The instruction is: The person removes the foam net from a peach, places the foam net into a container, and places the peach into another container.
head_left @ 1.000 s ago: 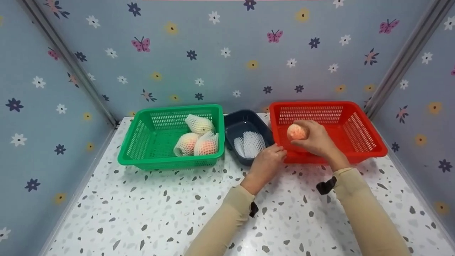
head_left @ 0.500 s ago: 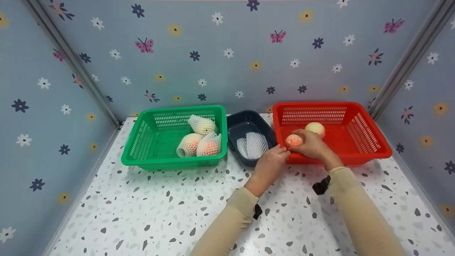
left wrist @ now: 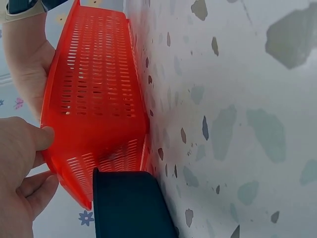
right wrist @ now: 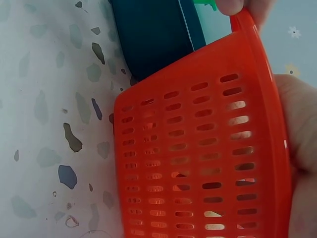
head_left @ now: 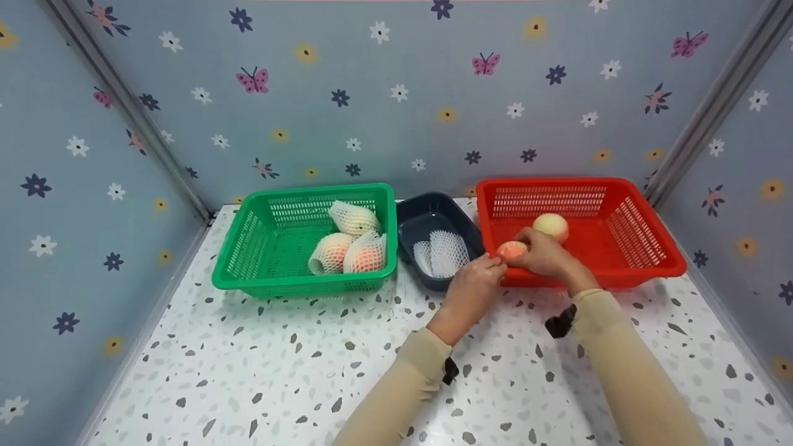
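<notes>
My left hand [head_left: 473, 286] pinches the rim of the red basket [head_left: 647, 248] at its front left corner; the left wrist view shows the thumb on the outside of the rim. Inside that corner my right hand [head_left: 545, 253] holds a pinkish peach [head_left: 512, 250], low in the basket. Its fingertips are partly hidden behind the fruit. A second, paler peach [head_left: 551, 227] lies in the basket just behind the right hand. In the right wrist view, the basket's slotted wall [right wrist: 198, 144] hides both fruits and most of the hand.
A dark blue tray [head_left: 427, 207] with white foam nets [head_left: 449, 253] stands against the red basket's left side. Left of it, a green basket [head_left: 303, 286] holds several netted fruits [head_left: 365, 253]. Patterned panels [head_left: 396, 124] enclose the speckled table [head_left: 279, 371] at the back and sides.
My right hand has lowered the peach and brought it toward the basket's front left corner, uncovering the paler peach behind. The left hand keeps its grip on the rim.
</notes>
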{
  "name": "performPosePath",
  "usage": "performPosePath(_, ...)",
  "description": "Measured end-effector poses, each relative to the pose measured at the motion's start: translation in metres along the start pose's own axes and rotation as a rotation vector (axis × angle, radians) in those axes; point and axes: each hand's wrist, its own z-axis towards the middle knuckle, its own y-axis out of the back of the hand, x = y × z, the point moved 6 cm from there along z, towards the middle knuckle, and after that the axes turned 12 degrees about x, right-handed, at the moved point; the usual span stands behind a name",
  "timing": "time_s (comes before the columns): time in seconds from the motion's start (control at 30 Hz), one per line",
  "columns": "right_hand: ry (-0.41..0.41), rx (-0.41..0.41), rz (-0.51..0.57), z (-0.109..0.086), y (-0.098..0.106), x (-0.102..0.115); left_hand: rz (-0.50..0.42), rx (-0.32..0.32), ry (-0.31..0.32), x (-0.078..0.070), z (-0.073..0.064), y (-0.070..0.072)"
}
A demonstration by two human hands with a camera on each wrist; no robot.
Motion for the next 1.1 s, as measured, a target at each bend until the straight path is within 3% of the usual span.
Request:
performPosePath(0.23,0.025,0.017,-0.033,0.0007,-0.0020,0.0014,-0.023,-0.008,-0.014,-0.0001,0.0002,0.0011)
performPosePath(0.43,0.077,0.008,-0.067,0.0028,-0.0023,0.0039,-0.031,-0.053,-0.026,0.0005,-0.0005,0.0019)
performPosePath(0.8,0.060,0.009,-0.060,0.0039,-0.0039,0.0013,-0.055,-0.042,-0.032,0.0007,-0.0009,0.0003)
performPosePath(1.1,0.000,0.022,-0.018,0.0017,-0.0035,-0.0029,-0.100,-0.039,-0.026,0.0002,-0.0024,0.0015)
